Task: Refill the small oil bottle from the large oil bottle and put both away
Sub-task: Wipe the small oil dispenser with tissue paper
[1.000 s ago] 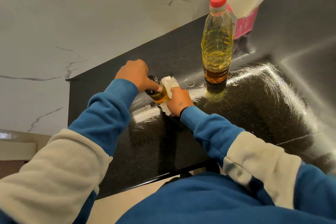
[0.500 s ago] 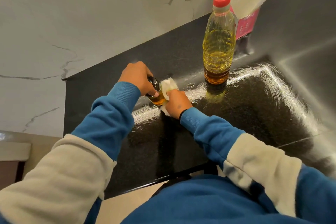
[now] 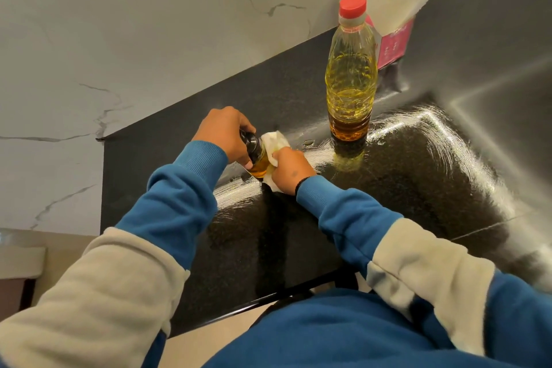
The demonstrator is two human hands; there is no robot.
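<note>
The small oil bottle (image 3: 257, 158), glass with a dark cap and amber oil inside, is tilted on the black countertop (image 3: 418, 188). My left hand (image 3: 225, 133) grips its cap end. My right hand (image 3: 291, 172) presses a white tissue (image 3: 274, 143) against the bottle's side. The large oil bottle (image 3: 351, 78), clear plastic with a red cap and about two thirds full of yellow oil, stands upright on the counter to the right and farther back, apart from both hands.
A pink tissue box (image 3: 394, 45) with a white tissue sticking out stands behind the large bottle. A marble wall (image 3: 134, 39) runs along the counter's far side. The counter's front edge (image 3: 268, 305) is close to my body. Oily smears shine on the surface.
The small bottle has tilted more under my left hand. My right hand has shifted the tissue along its side. The large bottle has not moved.
</note>
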